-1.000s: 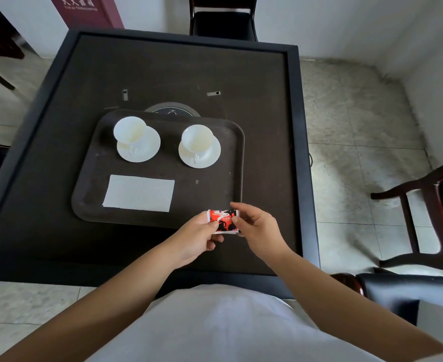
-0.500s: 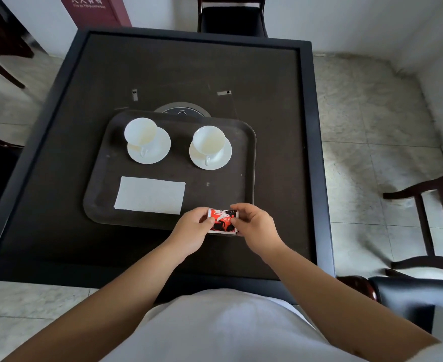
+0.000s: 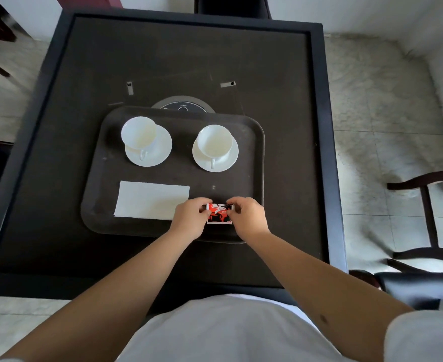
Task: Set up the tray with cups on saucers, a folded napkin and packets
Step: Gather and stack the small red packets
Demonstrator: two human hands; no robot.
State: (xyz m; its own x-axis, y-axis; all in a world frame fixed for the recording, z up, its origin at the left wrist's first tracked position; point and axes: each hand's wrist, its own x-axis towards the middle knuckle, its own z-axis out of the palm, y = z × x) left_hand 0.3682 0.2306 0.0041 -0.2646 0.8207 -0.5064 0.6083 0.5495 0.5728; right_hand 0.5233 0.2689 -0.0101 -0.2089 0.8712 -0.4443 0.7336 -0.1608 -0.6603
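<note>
Head view: my left hand (image 3: 189, 218) and right hand (image 3: 248, 218) both pinch a red packet (image 3: 219, 213) by its ends, fingers curled on it, over the near right part of the tray (image 3: 257, 158), just right of the folded napkin (image 3: 151, 199). Two cups, left cup (image 3: 138, 133) and right cup (image 3: 214, 140), sit on saucers at the tray's far side. The tray lies on the dark tabletop (image 3: 71, 74); a chair (image 3: 429, 220) stands at right.
</note>
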